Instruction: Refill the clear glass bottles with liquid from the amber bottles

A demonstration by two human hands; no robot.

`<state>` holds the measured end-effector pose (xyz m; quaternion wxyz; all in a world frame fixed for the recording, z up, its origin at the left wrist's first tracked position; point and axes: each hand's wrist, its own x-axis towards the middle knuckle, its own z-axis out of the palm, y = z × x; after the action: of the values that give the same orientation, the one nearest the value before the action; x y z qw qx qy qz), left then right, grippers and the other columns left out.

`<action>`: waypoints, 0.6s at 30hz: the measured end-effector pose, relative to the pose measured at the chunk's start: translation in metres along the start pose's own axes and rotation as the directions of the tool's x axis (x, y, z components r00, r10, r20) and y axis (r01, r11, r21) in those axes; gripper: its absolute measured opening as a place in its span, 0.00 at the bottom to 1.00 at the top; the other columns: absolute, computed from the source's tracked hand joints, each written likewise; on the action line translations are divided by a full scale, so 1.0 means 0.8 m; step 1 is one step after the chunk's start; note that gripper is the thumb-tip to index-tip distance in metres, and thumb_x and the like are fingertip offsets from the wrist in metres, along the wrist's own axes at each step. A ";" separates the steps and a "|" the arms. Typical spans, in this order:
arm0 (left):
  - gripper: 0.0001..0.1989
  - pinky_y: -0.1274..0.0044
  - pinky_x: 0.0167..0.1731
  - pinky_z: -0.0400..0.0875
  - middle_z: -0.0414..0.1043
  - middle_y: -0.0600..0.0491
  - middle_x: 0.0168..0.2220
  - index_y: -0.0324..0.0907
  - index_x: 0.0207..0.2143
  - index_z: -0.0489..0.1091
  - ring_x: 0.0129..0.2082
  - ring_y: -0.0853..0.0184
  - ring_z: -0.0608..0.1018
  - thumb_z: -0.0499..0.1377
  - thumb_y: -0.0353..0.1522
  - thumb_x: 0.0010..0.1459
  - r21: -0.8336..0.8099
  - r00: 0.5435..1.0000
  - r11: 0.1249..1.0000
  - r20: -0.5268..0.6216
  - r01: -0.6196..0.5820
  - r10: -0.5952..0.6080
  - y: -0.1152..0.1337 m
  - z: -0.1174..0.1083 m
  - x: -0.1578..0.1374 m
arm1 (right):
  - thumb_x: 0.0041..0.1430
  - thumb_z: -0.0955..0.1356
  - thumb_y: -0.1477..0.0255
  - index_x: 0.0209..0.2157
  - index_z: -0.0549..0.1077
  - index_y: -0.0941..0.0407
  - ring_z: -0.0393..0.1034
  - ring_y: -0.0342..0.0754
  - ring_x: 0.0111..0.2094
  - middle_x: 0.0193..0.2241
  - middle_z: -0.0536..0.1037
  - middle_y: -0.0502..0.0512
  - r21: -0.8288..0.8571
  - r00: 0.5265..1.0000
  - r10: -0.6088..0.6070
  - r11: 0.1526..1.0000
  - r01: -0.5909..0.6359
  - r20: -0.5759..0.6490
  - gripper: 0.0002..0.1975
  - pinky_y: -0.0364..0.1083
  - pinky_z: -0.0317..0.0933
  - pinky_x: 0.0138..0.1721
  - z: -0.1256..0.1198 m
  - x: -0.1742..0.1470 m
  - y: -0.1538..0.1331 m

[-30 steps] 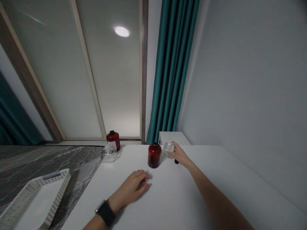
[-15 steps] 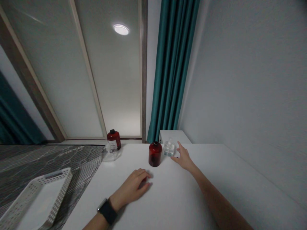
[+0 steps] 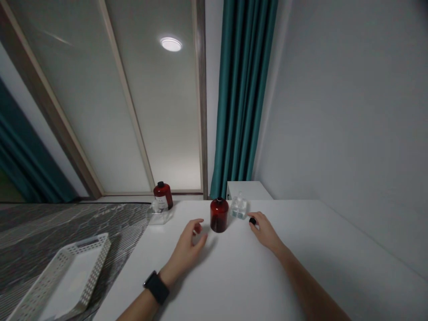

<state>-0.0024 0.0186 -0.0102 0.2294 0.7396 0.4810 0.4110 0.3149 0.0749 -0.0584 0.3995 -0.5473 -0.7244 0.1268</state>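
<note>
Red bottle [image 3: 219, 217] — labelled bottle [image 3: 162, 191] beyond

Cannot see all of the black cap [image 3: 253, 221], partly covered in the pinch of the right hand [image 3: 265, 232]. Cannot make out detail on the clear bottle [image 3: 239, 208] just left of that grip: too blurred. Cannot read the label [image 3: 162, 202] on the red bottle [image 3: 162, 191] well left of the grip, nor settle the shape of the clear object [image 3: 159, 218] before it. Can follow both forearms [image 3: 301, 274] and the white basket [image 3: 96, 267], farthest left of the grip, only to the bottom edge.
</note>
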 end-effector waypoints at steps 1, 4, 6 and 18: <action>0.19 0.66 0.44 0.70 0.69 0.49 0.43 0.44 0.54 0.61 0.43 0.61 0.73 0.56 0.34 0.62 0.013 1.000 1.000 -0.018 -0.005 0.005 0.002 -0.001 0.006 | 0.57 0.64 0.75 0.45 0.74 0.55 0.69 0.56 0.43 0.39 0.74 0.59 0.010 1.000 -0.019 1.000 0.019 0.002 0.14 0.56 0.65 0.50 0.000 0.000 -0.005; 0.24 0.64 0.47 0.69 0.67 0.47 0.47 0.42 0.57 0.59 0.46 0.59 0.72 0.59 0.36 0.60 0.051 0.998 0.998 -0.036 -0.046 0.048 0.009 -0.003 0.028 | 0.58 0.63 0.76 0.42 0.75 0.54 0.69 0.56 0.44 0.40 0.73 0.59 0.035 0.998 -0.060 0.998 0.060 0.006 0.13 0.55 0.66 0.50 -0.001 -0.001 -0.022; 0.26 0.62 0.49 0.69 0.66 0.46 0.49 0.42 0.58 0.59 0.48 0.57 0.71 0.61 0.36 0.58 0.059 0.996 0.996 -0.054 -0.061 0.064 0.013 -0.002 0.046 | 0.58 0.63 0.77 0.41 0.75 0.54 0.70 0.56 0.44 0.40 0.72 0.58 0.049 0.997 -0.075 0.996 0.075 0.005 0.12 0.55 0.66 0.49 -0.001 -0.001 -0.032; 0.24 0.57 0.59 0.63 0.70 0.42 0.56 0.41 0.56 0.65 0.57 0.53 0.71 0.62 0.36 0.58 -0.006 0.992 0.992 -0.014 -0.124 0.124 0.009 0.025 0.103 | 0.59 0.63 0.78 0.40 0.75 0.54 0.72 0.55 0.42 0.39 0.73 0.57 0.108 0.988 -0.148 0.983 0.151 -0.036 0.11 0.54 0.68 0.47 -0.001 -0.003 -0.057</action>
<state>0.0341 0.0906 0.0156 0.2026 0.7645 0.4342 0.4313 0.2842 0.0558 -0.0303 0.4474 -0.4700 -0.7499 0.1286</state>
